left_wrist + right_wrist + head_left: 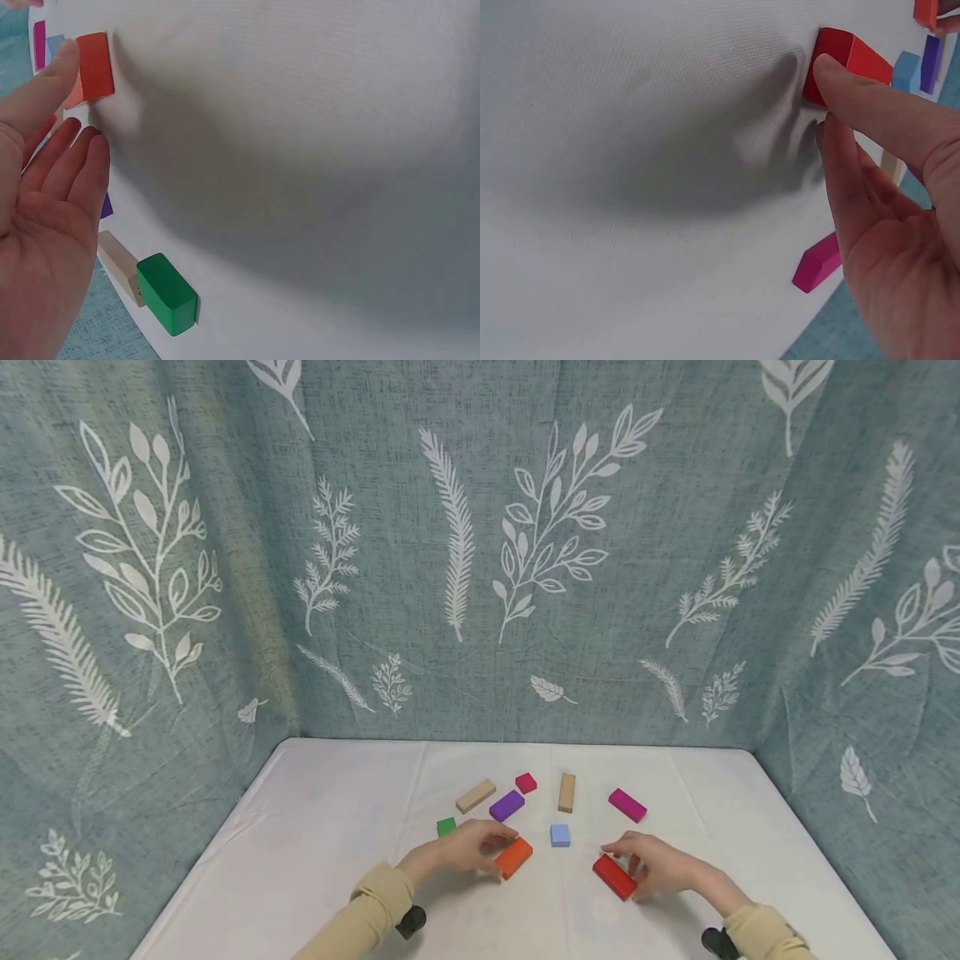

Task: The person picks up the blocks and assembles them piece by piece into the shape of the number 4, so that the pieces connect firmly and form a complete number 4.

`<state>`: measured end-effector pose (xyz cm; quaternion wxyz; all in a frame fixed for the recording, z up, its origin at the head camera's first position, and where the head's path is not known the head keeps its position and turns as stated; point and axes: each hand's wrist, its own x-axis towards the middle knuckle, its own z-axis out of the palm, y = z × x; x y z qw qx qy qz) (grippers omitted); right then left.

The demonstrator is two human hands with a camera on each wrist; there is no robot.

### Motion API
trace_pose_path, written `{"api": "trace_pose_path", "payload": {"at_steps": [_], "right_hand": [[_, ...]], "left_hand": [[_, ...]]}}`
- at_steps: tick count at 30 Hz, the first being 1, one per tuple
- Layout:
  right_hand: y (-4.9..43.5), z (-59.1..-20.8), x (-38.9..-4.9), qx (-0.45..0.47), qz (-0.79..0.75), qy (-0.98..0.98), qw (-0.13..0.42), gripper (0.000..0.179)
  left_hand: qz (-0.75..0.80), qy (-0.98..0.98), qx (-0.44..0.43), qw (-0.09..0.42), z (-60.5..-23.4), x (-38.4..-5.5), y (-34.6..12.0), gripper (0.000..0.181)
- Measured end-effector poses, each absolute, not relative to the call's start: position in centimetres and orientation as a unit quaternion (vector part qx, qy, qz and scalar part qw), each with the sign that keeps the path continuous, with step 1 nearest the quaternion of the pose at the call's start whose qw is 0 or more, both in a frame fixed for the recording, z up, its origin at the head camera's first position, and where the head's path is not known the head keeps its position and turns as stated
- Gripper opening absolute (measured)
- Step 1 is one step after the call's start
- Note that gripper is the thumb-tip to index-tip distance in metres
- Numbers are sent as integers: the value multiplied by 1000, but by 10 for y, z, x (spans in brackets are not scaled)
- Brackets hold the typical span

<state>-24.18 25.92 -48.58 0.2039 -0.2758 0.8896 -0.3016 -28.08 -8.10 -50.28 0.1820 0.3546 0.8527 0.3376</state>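
Observation:
My left hand is at an orange block, thumb at its near end and a fingertip by its far end. In the left wrist view the thumb overlaps this block, and the other fingers curve below it. A red block lies between the thumb and forefinger of my right hand. The right wrist view has the thumb against the red block, part of which it hides. Both blocks sit at or very near the tabletop. Between the hands is a light blue block.
Behind the hands on the white table lie a green block, two wooden blocks, a purple block, a crimson block and a magenta block. A leaf-patterned curtain surrounds the table's back and sides.

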Motion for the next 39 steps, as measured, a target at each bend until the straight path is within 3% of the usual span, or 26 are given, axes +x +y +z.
{"api": "trace_pose_path", "payload": {"at_steps": [10,27,39], "right_hand": [[258,-490,-243,-272,-302,891,200,67],[256,-496,-242,-291,-303,891,171,59],[260,-498,-239,-246,-324,897,175,61]], "left_hand": [[316,851,379,180,-501,-279,-78,64],[349,842,360,198,-504,-279,-74,56],[412,828,314,216,-509,-277,-72,58]]}}
